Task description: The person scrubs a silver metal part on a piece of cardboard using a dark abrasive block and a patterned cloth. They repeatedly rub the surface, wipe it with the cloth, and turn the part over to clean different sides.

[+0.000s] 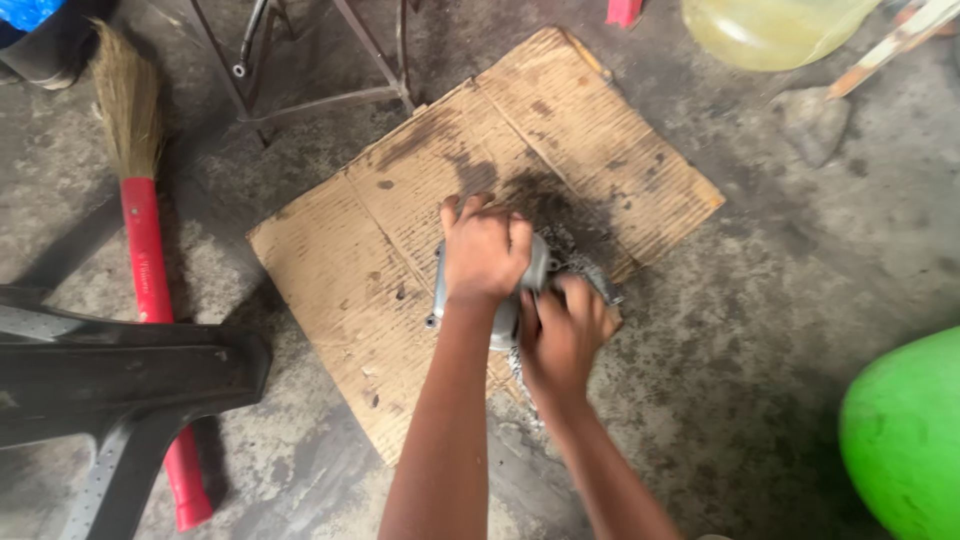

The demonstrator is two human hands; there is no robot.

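Pressing down on a grey metal engine part (520, 290) with the left hand (483, 252), fingers (470, 208) curled over its top and wrapped around the casting. Gripping the same part from the near right side with the right hand (563, 335), fingers folded in against the metal, seemingly bunched around a wad of steel wool (585, 268); cannot tell for certain what sits under that palm. Resting flat near the middle of a stained sheet of cardboard (400, 250), amid a dark sooty smear, with the cardboard itself spread on the rough concrete floor (760, 330). Lying to the left, well apart from the hands: a broom (145, 240) with a red handle and straw bristles, its lower end passing under a dark plastic chair (120, 385). Standing beyond the cardboard's far edge: the thin legs of a metal frame (320, 70). Sitting at the upper right: a pale yellow translucent container (770, 30), with a grey stone (812, 122) just below it. Bulging in at the lower right edge: a bright green rounded object (905, 435).
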